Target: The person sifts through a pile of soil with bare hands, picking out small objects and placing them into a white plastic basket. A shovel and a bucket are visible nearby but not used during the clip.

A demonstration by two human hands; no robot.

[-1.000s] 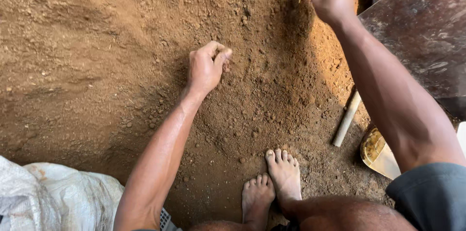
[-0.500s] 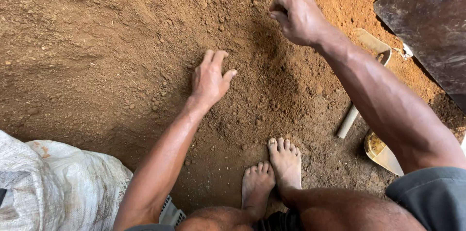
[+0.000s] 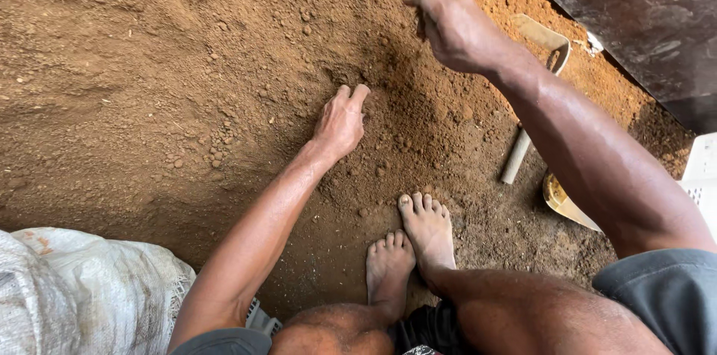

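A big pile of brown dirt [image 3: 187,64] fills the ground. The left hand [image 3: 341,122] lies flat on the dirt, fingers open, holding nothing. The right hand [image 3: 455,30] hangs above the dirt, curled shut (I cannot tell what is inside). A small trowel [image 3: 532,94] lies on the dirt's right edge.

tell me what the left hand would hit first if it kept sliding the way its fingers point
Only more loose brown soil. The left hand lies flat on the heap, fingers pointing up-slope; no tool or sack shows in that line. The raised right hand seems off to the side, though depth is unclear.
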